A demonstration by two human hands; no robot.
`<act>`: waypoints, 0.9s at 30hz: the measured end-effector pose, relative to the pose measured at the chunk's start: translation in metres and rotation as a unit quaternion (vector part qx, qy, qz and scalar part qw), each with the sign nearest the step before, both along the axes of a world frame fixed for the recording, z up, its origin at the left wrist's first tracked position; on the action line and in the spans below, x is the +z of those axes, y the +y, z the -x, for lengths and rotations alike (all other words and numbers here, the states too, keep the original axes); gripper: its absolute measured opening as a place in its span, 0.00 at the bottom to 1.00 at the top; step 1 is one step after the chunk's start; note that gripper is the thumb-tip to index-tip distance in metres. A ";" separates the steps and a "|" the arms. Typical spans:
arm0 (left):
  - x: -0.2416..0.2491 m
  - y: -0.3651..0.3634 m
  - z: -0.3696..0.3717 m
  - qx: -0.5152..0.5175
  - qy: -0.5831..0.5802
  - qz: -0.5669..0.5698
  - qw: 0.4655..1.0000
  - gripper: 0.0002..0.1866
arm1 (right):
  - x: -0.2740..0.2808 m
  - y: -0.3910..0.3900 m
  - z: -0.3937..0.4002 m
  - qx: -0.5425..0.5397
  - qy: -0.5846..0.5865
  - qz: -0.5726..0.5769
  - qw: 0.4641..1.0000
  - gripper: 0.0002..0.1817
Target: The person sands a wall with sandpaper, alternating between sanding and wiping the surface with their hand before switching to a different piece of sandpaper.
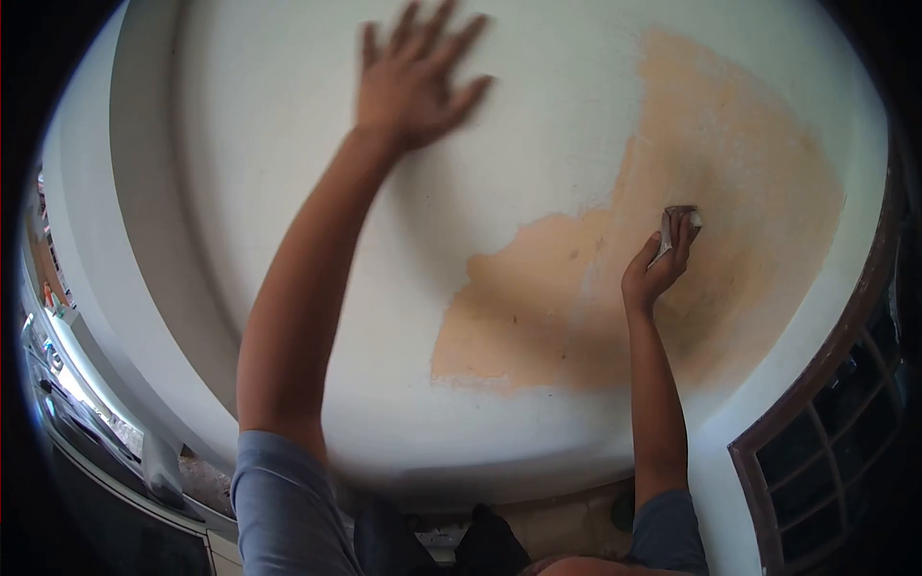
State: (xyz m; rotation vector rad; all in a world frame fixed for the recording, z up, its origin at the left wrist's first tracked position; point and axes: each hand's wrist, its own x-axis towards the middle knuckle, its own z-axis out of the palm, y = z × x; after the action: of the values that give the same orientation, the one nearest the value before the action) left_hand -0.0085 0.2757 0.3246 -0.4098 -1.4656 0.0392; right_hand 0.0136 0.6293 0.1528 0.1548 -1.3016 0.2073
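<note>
Against a white wall (538,115), my left hand (415,91) is raised at the upper middle, fingers spread and slightly blurred, holding nothing. My right hand (663,259) is on the right side, its fingers wrapped round a small folded greyish sheet (666,237) pressed to the wall. That sheet lies over a large tan patch (749,173) where the wall's white coating is absent. The patch has ragged edges and darker smudges, and it stretches down and left below my left hand.
A dark-framed window with a grille (826,432) is at the lower right. On the far left are a wall edge (144,192) and a dark vehicle-like shape (106,499). My legs (389,538) show at the bottom above the floor.
</note>
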 end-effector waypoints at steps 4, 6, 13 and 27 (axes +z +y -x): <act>-0.062 -0.092 -0.004 0.016 -0.033 -0.213 0.976 0.34 | 0.000 -0.002 0.000 -0.008 0.009 0.022 1.000 0.20; -0.109 -0.096 -0.008 0.017 -0.062 -0.279 0.958 0.34 | 0.001 -0.005 0.001 -0.015 0.011 0.029 0.999 0.20; -0.263 -0.012 -0.021 0.018 -0.156 -0.233 0.960 0.35 | -0.002 -0.006 0.000 -0.020 -0.012 0.037 0.999 0.22; -0.545 -0.027 -0.043 -0.075 -0.311 -0.525 0.788 0.39 | 0.000 -0.001 0.007 -0.025 -0.003 0.013 1.000 0.23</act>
State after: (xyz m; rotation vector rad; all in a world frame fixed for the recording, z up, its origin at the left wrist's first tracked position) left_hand 0.0347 0.2483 -0.2205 0.4392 -1.8286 -1.0987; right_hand 0.0069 0.6288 0.1527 0.0997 -1.3075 0.1818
